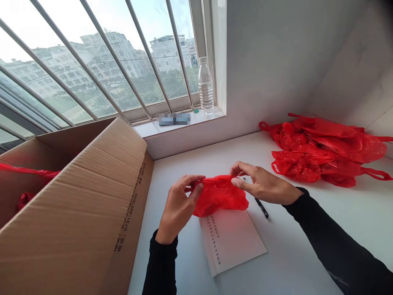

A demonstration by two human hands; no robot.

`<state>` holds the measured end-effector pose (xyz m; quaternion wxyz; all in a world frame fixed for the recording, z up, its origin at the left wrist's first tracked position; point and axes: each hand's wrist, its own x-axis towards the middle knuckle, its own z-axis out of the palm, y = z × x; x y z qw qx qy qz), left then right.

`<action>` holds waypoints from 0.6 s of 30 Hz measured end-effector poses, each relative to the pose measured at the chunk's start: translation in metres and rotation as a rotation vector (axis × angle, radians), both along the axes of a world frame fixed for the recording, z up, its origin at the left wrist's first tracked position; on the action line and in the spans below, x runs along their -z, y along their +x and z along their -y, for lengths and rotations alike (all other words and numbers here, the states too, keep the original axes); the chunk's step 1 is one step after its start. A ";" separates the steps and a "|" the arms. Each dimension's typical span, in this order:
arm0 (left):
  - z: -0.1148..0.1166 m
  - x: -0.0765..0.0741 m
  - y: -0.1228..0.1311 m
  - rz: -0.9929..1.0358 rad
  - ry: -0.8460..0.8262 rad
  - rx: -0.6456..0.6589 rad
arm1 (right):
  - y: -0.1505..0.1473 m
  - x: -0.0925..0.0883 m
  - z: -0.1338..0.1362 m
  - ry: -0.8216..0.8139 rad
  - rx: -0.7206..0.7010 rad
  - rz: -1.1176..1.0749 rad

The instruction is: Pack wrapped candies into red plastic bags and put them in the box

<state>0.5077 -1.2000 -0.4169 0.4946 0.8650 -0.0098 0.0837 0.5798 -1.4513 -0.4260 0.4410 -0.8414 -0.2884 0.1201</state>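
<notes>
Between my two hands hangs a red plastic bag (222,196), pinched along its upper edge. My left hand (181,203) grips its left corner with thumb and fingers. At the right end, my right hand (256,182) pinches the same edge. Beneath the bag lies a notebook (236,241) with handwritten lines, its upper part hidden by the red plastic. A black pen (261,207) rests on the white table by the notebook's right side, partly covered by my right hand.
A large cardboard box (101,196) with red plastic inside stands open at left. Crumpled red bags (328,147) are heaped at the back right. A water bottle (205,88) and a blurred flat item (174,119) sit on the sill of the barred window.
</notes>
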 end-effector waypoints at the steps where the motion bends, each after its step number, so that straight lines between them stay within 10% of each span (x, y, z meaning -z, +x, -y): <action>1: 0.003 0.000 0.000 -0.011 0.003 0.006 | -0.001 0.002 -0.004 0.019 -0.013 -0.032; 18: 0.015 -0.001 -0.003 0.004 -0.011 -0.065 | -0.007 0.005 -0.014 0.262 0.049 -0.174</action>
